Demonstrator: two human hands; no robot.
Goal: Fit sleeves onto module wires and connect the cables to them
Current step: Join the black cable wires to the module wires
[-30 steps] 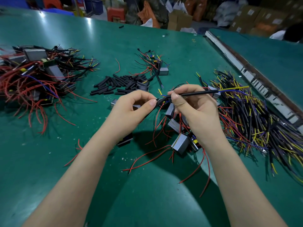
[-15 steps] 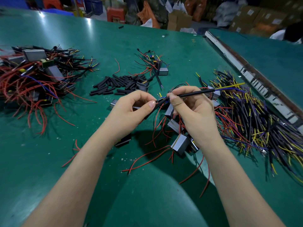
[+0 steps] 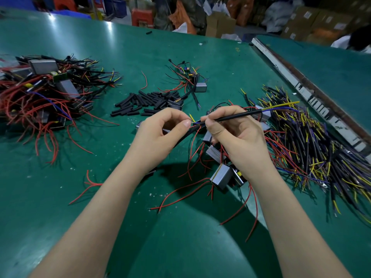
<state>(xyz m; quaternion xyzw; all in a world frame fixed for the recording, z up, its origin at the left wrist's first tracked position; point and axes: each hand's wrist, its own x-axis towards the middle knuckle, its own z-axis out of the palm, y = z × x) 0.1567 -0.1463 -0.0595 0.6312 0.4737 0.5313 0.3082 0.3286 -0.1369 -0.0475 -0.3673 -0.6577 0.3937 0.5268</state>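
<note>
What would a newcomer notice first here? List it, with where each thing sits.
Centre frame, the left hand and right hand pinch a black cable with yellow and blue cores. A red-wired heap of modules fills the left of the green table, a cable pile the right, with black sleeves between them, farther back.

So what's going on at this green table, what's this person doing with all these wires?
A person is assembling wiring at a green table. The right hand pinches a black cable with yellow and blue leads at its far end. The left hand pinches thin wire ends at the cable's near tip, where the two meet. Grey modules with red wires lie below the hands. Loose black sleeves sit behind, a cable pile to the right, and a heap of modules to the left.
</note>
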